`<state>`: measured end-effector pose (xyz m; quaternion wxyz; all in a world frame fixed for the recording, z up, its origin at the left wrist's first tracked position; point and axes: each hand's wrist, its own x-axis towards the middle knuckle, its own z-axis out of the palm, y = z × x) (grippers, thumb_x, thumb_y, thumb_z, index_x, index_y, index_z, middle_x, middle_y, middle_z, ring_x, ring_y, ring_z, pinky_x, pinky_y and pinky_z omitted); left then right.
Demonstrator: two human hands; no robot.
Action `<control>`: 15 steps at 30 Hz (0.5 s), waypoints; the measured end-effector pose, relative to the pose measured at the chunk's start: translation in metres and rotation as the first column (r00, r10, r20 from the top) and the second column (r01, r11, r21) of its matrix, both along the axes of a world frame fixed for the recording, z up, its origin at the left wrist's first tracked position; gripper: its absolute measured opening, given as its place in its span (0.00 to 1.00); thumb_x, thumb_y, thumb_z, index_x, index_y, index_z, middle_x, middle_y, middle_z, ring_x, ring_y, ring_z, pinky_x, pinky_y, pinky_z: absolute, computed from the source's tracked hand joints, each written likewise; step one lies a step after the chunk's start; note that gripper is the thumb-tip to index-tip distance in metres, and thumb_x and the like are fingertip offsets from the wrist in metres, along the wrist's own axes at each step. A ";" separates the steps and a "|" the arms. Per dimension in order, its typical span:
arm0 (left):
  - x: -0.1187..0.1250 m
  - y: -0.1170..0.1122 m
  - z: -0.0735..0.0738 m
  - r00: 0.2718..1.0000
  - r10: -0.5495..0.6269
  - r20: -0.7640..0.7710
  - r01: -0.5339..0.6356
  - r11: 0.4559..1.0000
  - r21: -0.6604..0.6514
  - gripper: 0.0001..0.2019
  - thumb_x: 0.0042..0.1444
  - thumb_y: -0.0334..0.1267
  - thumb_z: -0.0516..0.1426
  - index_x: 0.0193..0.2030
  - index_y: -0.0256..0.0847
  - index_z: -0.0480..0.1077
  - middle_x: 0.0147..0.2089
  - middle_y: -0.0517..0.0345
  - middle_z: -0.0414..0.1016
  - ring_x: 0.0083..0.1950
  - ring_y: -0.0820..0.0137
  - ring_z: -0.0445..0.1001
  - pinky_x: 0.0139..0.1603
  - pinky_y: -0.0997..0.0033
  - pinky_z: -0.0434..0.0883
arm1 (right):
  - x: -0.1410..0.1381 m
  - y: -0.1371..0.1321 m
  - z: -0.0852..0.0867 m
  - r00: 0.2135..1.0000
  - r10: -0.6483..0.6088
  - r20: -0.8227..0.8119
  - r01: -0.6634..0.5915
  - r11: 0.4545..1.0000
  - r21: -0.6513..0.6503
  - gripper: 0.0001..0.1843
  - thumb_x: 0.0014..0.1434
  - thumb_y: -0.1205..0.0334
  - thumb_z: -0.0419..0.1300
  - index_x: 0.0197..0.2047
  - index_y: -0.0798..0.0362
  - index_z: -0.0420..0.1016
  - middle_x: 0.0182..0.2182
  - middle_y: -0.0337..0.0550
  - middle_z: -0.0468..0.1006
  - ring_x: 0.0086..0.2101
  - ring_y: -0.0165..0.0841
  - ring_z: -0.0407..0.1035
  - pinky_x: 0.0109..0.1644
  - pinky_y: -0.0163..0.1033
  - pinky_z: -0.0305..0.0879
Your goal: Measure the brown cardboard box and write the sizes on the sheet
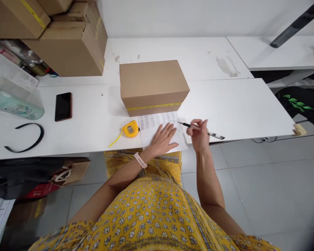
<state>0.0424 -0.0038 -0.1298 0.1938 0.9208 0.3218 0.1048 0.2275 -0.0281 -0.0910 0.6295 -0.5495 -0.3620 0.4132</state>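
My left hand [162,139] lies flat with fingers spread on a printed sheet of paper [157,122] at the near edge of the white table [94,118]. My right hand [199,134] is closed on a pen [214,135], its tip pointing left over the sheet's right edge. A closed cardboard box [151,85] stands just behind the paper, a yellow measuring tape stretched along its lower front. The yellow tape measure case [130,129] sits left of the paper, close to my left hand.
A black phone [63,106] and a curved black band [26,136] lie on the table's left. Stacked cardboard boxes [65,38], a green bottle [14,104] and clear containers fill the back left. Bags sit on the floor under the table.
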 end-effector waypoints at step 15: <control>0.001 0.002 0.007 0.991 0.073 -0.113 -0.063 0.994 0.092 0.35 0.67 0.56 0.57 0.73 0.35 0.60 0.79 0.38 0.54 0.80 0.52 0.51 0.80 0.48 0.45 | -0.003 0.051 -0.046 0.954 0.109 0.280 -0.106 0.994 -0.027 0.22 0.52 0.42 0.72 0.37 0.49 0.72 0.32 0.37 0.76 0.31 0.30 0.67 0.37 0.38 0.65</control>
